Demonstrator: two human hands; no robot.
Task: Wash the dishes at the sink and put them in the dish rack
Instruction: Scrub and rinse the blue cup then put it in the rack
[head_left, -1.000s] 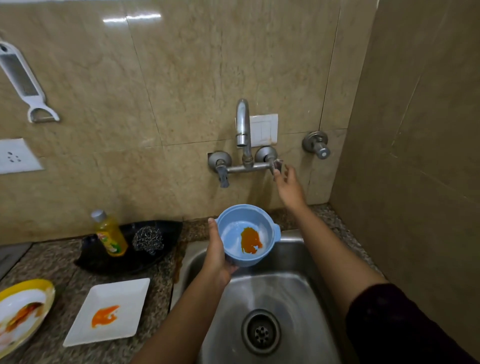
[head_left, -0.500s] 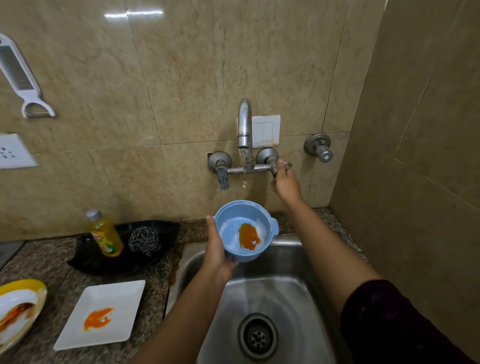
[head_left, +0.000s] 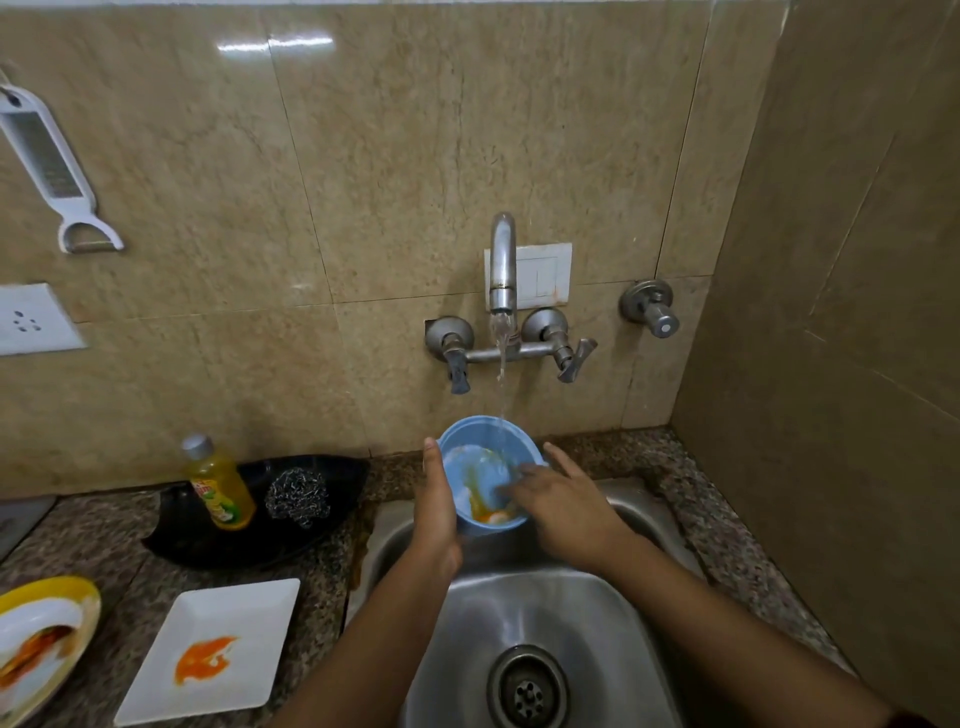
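Observation:
Over the steel sink (head_left: 582, 603) my left hand (head_left: 439, 512) grips a blue bowl (head_left: 480, 452) by its left side, thumb along the rim. Water runs from the wall tap (head_left: 503, 265) into the bowl and smears the orange sauce inside. My right hand (head_left: 561, 501) reaches over the right rim, its fingers inside the bowl rubbing the bottom. On the counter to the left lie a white square plate (head_left: 218, 613) with an orange stain and a yellow-rimmed plate (head_left: 78, 592) with sauce. No dish rack is in view.
A yellow soap bottle (head_left: 218, 480) and a steel scrubber (head_left: 297, 496) sit in a black tray (head_left: 343, 473) left of the sink. A white grater (head_left: 49, 166) hangs on the tiled wall above a socket (head_left: 31, 319). A side wall closes off the right.
My right hand left the tap's right handle and came down into the bowl. Water now flows in a full stream. The sauce patch has spread out in the water.

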